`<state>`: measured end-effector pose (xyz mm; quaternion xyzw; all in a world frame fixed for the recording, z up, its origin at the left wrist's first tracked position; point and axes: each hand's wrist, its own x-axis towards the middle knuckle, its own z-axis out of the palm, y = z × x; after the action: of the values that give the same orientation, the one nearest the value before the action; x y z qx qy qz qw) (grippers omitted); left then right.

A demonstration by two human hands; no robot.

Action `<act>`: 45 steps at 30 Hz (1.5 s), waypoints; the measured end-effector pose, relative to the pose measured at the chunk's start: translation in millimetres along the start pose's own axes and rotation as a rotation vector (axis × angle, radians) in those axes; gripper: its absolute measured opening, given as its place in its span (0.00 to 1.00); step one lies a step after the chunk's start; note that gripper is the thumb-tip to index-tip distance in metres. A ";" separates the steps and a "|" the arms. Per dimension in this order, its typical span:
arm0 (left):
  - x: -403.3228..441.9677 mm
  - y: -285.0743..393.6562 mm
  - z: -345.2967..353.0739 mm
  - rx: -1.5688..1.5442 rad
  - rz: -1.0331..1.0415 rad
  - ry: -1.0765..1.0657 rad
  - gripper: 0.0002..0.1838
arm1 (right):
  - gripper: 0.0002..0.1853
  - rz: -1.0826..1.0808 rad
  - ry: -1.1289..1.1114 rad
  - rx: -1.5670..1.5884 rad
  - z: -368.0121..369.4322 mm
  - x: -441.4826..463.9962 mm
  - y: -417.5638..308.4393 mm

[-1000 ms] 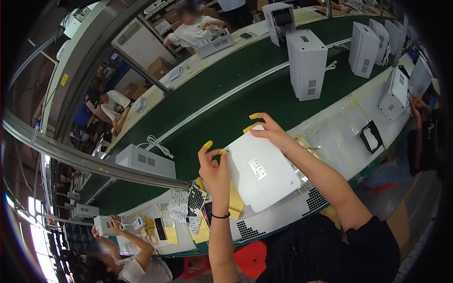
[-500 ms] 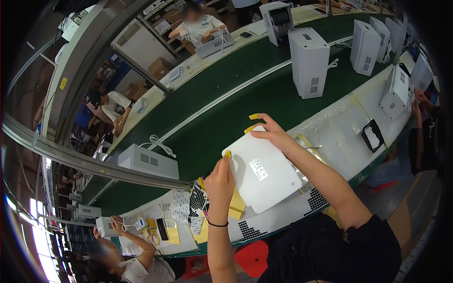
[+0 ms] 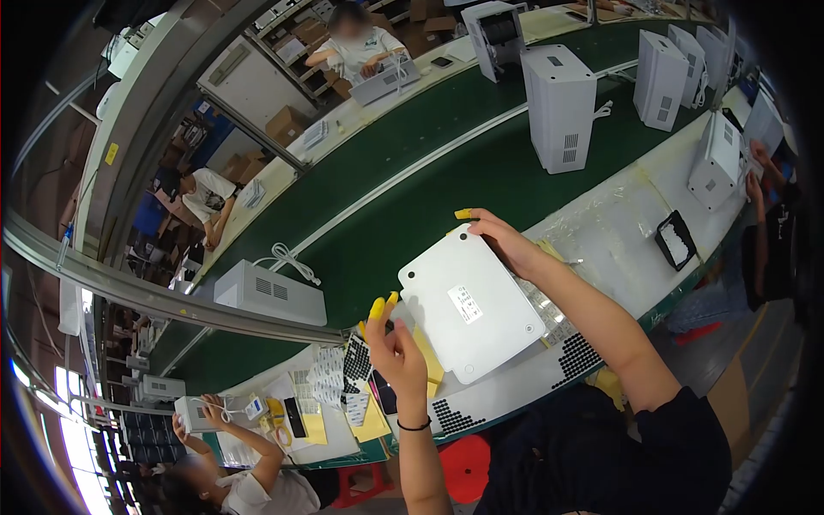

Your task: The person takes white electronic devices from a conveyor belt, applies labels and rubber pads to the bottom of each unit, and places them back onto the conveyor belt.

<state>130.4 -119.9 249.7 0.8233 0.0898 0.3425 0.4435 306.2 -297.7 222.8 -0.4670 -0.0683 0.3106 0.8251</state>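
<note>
A white appliance housing (image 3: 493, 330) is tilted before me with its flat face up. A printed label (image 3: 466, 304) sits mid-face. Two black round pads mark its upper corners, while a pale round recess shows at each lower corner. My right hand (image 3: 508, 249) grips the housing at the upper right edge, with yellow covers on its fingertips. Left of the housing, my left hand (image 3: 399, 354) is off it, fingers apart and holding nothing visible; yellow covers are on its fingertips too. Rows of black round pads (image 3: 455, 418) lie on the bench near me, with more pads (image 3: 579, 359) to the right.
Beyond the housing runs a green conveyor belt (image 3: 386, 206), carrying a tall white unit (image 3: 558, 112) and a lying white unit (image 3: 270, 293) with its cord. A black tray (image 3: 676, 241) rests at right. Co-workers sit at both sides and across the belt.
My left hand has let go of the upper left corner and moved down and left, fingers opening. Black pads now show at both upper corners, where my fingers were. My right hand still holds the housing.
</note>
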 end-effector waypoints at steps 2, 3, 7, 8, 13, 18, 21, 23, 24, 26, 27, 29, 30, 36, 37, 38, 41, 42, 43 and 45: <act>-12.2 5.2 -3.9 -0.177 -0.024 0.052 0.24 | 0.28 -0.028 0.045 -0.134 5.1 -0.8 -0.5; -17.1 12.3 -5.6 -0.257 -0.029 0.078 0.25 | 0.27 -0.041 0.066 -0.200 8.4 -0.8 -0.7; -39.2 29.7 -16.5 -0.374 -0.023 -0.007 0.36 | 0.28 -0.088 0.087 -0.248 12.1 1.6 2.5; -46.3 31.3 -17.4 -0.355 0.008 -0.035 0.38 | 0.28 -0.101 0.090 -0.243 14.0 0.4 2.2; -72.5 35.0 -18.6 -0.252 -0.018 -0.136 0.33 | 0.32 -0.128 0.111 -0.170 17.5 -2.6 1.8; -71.8 48.4 -16.1 -0.012 0.062 -0.209 0.26 | 0.32 -0.121 0.127 -0.185 18.6 -4.7 0.3; -67.8 53.6 -12.8 0.153 0.163 -0.222 0.26 | 0.32 -0.141 0.130 -0.178 18.8 -4.8 1.1; -70.2 52.8 -7.5 0.194 0.228 -0.176 0.24 | 0.32 -0.140 0.132 -0.170 19.4 -5.5 1.3; -72.2 50.5 -6.2 0.218 0.273 -0.160 0.24 | 0.32 -0.141 0.133 -0.166 19.4 -5.7 0.8; -77.9 43.6 -4.6 0.267 0.361 -0.129 0.23 | 0.32 -0.151 0.119 -0.151 17.5 -4.5 2.8; -80.3 41.8 -3.9 0.258 0.384 -0.122 0.23 | 0.33 -0.156 0.112 -0.142 17.2 -4.2 3.6; -85.7 39.2 -2.9 0.241 0.426 -0.108 0.23 | 0.33 -0.154 0.118 -0.127 18.3 -5.4 3.8; -88.2 37.8 -2.3 0.240 0.425 -0.099 0.23 | 0.33 -0.152 0.121 -0.119 18.8 -5.7 4.2; -85.4 45.3 -6.5 0.098 0.182 -0.127 0.26 | 0.32 -0.170 0.128 -0.112 16.6 -2.7 9.1; -87.0 40.9 -5.8 0.014 0.121 -0.131 0.26 | 0.32 -0.168 0.134 -0.113 17.8 -3.1 10.2; -87.9 38.2 -4.4 -0.072 0.063 -0.134 0.26 | 0.32 -0.169 0.142 -0.115 18.5 -3.5 9.7; -87.2 37.9 0.1 -0.219 -0.015 -0.032 0.26 | 0.32 -0.173 0.137 -0.135 15.1 -1.0 9.9; -86.2 37.8 -0.6 -0.135 0.020 -0.056 0.25 | 0.32 -0.171 0.129 -0.143 14.0 -0.3 10.8; -84.3 37.6 -2.8 -0.049 0.055 -0.079 0.25 | 0.31 -0.174 0.130 -0.135 14.1 -0.7 11.0; -81.0 39.7 -4.5 0.073 0.143 -0.104 0.24 | 0.31 -0.178 0.131 -0.120 15.3 -1.6 11.2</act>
<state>60.6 -176.9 243.6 0.8599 0.0201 0.3266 0.3919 293.7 -283.3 222.5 -0.5271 -0.0742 0.2001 0.8226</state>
